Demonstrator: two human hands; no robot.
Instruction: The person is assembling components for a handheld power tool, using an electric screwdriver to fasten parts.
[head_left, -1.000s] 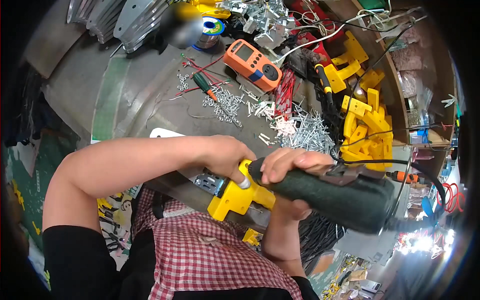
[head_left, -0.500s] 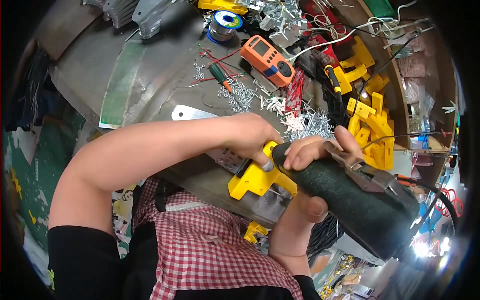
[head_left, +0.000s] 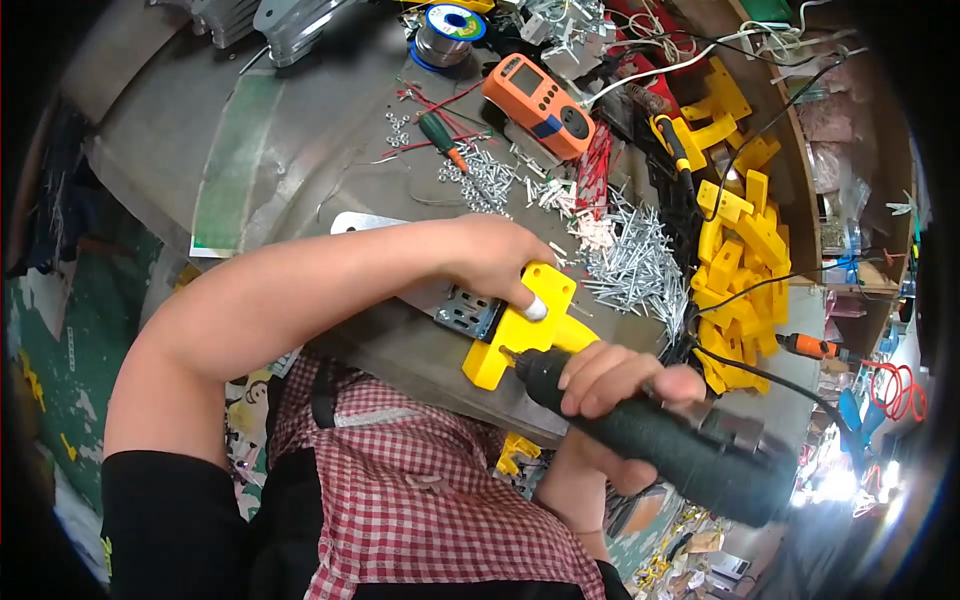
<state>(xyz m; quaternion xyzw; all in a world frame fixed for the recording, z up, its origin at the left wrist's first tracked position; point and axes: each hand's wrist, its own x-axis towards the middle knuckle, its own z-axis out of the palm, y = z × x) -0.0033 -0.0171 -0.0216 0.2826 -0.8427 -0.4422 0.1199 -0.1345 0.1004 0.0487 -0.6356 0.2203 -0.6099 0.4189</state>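
Note:
My left hand is closed over a yellow plastic bracket, its thumb pressed on top. Against the bracket's left side lies a perforated metal plate; a flat silver plate end shows beyond my forearm. My right hand wraps round a dark power screwdriver, held slanting with its rear toward the lower right. The bit reaches the bracket's near left part, at or very close to a hole; whether it touches a screw is too small to tell.
Loose screws lie beyond the bracket, near a green-handled screwdriver, an orange meter and a solder spool. Yellow brackets are piled at the right. A black cable trails behind my right hand.
My right hand has moved the power screwdriver from the bracket's far corner down and left to its near part. The left hand keeps its hold, and the bracket's far holes now show.

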